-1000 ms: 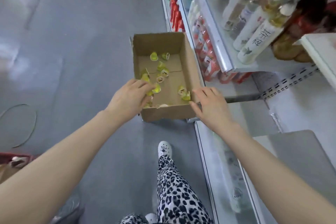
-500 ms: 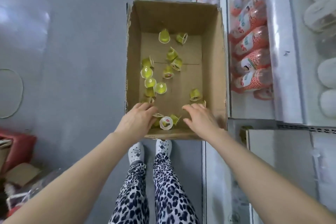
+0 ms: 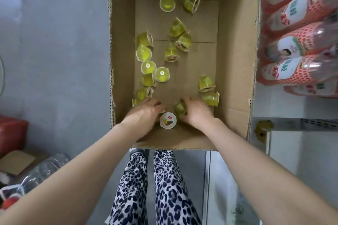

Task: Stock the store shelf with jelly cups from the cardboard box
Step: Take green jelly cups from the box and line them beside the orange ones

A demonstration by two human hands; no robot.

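Our right grip [image 3: 198,113] pinches a green jelly cup [image 3: 180,108] inside the cardboard box [image 3: 236,78]; our left grip [image 3: 144,114] is blurred, so we cannot tell its hold.

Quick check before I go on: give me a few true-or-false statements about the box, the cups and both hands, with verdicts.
1. The left hand and the right hand are both inside the cardboard box. True.
2. The box holds no jelly cups. False: many jelly cups lie scattered on its bottom.
3. A lid-up cup lies between the hands. True.
4. The red-labelled bottles lie left of the box. False: they lie to its right.
5. The right hand curls round a green cup. True.
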